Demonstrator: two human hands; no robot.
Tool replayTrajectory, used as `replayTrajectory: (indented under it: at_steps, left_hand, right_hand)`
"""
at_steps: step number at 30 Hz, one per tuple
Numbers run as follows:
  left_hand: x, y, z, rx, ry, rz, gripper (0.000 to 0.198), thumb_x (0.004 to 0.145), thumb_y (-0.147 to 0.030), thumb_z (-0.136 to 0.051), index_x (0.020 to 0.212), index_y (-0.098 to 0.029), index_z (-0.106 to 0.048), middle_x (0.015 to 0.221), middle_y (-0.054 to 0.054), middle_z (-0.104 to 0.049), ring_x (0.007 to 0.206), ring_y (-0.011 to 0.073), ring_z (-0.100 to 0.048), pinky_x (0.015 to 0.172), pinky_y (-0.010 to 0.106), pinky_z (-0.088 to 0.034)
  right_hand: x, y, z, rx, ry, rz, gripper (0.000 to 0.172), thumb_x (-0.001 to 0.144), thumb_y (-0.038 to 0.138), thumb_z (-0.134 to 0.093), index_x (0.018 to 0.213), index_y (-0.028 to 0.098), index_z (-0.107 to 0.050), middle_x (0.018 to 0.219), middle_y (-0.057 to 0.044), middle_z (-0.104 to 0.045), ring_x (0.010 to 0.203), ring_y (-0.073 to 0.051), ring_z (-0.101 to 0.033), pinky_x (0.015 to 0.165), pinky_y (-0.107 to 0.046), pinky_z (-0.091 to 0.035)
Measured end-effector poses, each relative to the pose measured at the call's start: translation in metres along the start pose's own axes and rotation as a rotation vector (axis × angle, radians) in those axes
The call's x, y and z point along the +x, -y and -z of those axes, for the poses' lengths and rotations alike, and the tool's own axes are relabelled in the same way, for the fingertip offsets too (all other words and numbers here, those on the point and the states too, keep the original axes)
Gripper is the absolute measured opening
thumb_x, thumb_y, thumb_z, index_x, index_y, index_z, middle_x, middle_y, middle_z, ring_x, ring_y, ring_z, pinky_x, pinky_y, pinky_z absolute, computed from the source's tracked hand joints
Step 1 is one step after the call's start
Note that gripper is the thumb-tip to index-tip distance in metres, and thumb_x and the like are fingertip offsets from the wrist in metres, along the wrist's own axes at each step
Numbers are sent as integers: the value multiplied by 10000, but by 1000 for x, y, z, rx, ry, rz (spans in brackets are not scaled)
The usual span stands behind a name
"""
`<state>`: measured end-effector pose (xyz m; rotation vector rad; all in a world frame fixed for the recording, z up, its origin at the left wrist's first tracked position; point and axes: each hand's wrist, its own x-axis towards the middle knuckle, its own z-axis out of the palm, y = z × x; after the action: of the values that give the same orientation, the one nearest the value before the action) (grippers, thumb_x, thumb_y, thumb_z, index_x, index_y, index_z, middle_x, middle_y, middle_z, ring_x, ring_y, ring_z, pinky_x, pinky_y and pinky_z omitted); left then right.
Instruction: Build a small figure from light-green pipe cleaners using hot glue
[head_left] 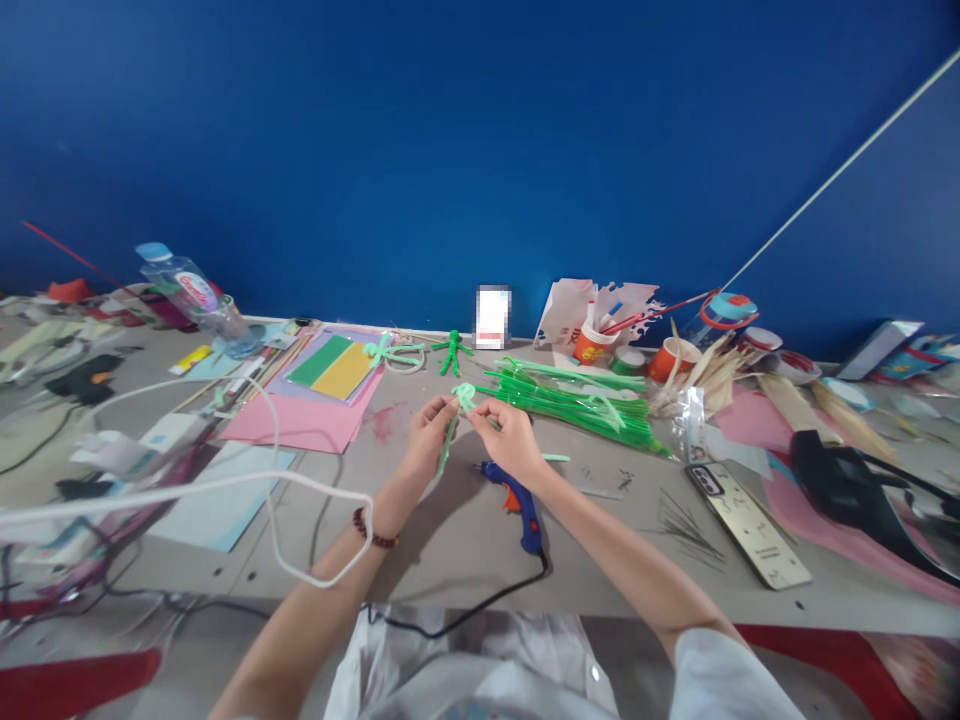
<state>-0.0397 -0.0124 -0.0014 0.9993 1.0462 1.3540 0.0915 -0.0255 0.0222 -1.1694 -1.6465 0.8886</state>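
Stem of pale green fuzz (466, 393) is held between the two hands, above the middle part of the grey table (457, 565). Its coiled part stands just beyond the fingertips, on the side of the table's far edge, and one tail hangs below the left hand (433, 430), in direction of the near edge. The left hand grasps this stem with bent fingers pressed together. The right hand (508, 437) is also closed, with thumb and forefinger pinching at the right side of the coil, although the exact contact is too small to see. The stem looks soft and light in colour; it is wound into a small rounded loop at the top, while the tail is thin and nearly straight. Near the far edge, beyond the hands, one small bright green figure (453, 352) stands with arms spread, and one pale green figure (384, 350) is to the left of it. A bundle of green stems (577, 405) lies to the right of the right hand. Between the hands and the near edge there is a blue glue gun (529, 520), whose black cable (487, 602) passes over this near edge.
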Motion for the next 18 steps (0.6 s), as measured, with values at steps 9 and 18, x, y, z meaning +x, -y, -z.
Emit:
replayTrajectory:
  at_steps: [9,18]
  left_hand:
    - [-4,2,0,657,-89,-531,122,769,-197,-514,650,-188,-535,617,-9,-489,597,126,-437,584,235,-312]
    - [-2,11,-1,725,-38,-507,129,714,-115,-512,610,-189,-532,585,-20,-495,564,122,-417,577,231,-302]
  right_hand:
    - [1,-1,-1,-5,74,-98,211,792,334,-461,718,176,-579,581,30,-511,533,-116,-436,541,-230,-320]
    - [0,0,-5,-53,55,-105,261,770,318,-412,538,200,-427,514,37,-362,540,-127,-375,543,-249,-288]
